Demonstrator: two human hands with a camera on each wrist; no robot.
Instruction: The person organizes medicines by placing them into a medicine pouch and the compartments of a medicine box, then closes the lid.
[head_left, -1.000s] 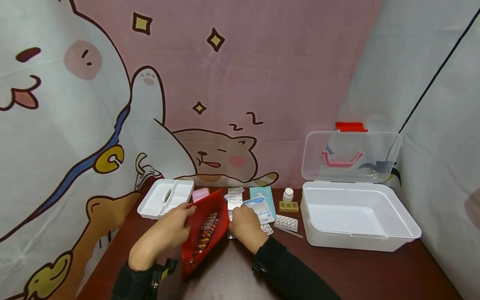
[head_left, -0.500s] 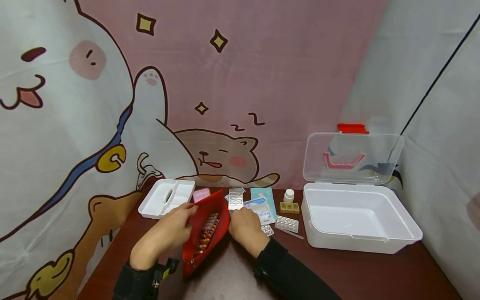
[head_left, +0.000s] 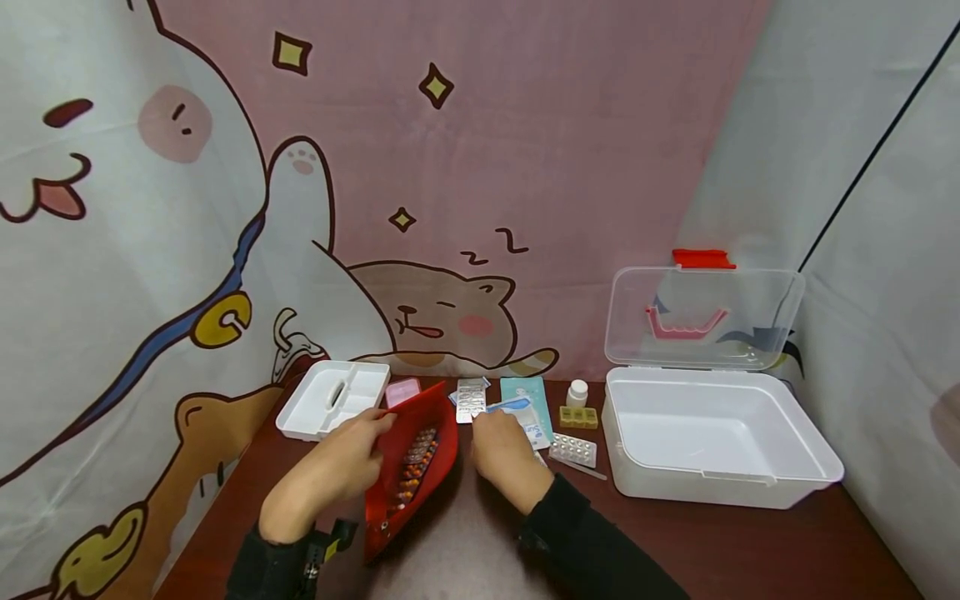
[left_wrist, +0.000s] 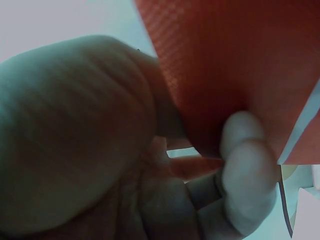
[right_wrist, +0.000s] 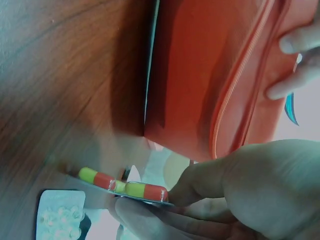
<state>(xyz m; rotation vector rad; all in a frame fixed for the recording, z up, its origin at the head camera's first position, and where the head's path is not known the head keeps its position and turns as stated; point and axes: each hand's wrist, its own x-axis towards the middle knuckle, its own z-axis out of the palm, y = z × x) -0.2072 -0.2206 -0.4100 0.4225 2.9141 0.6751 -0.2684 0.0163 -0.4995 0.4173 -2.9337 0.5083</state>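
A: What do we see in the left hand?

B: We see it pinching the upper edge of the red zip pouch, thumb and fingers curled over the fabric, so the mouth stands open. The pouch lies on the dark wooden table between the two hands, and a blister strip of orange capsules shows inside it.

A: And the right hand?

B: We find it just to the right of the pouch. In the right wrist view its fingers and thumb pinch a blister strip of red and yellow capsules by one end, held just above the table and close to the pouch's side.

A: What lies around them?

B: Behind the hands we see a silver blister sheet, a teal packet, a small white bottle and a yellow pill organiser. Another blister pack sits to the right of the right hand. A white tray stands at the left, with a pink item beside it, and a white storage box with its clear lid raised stands at the right.
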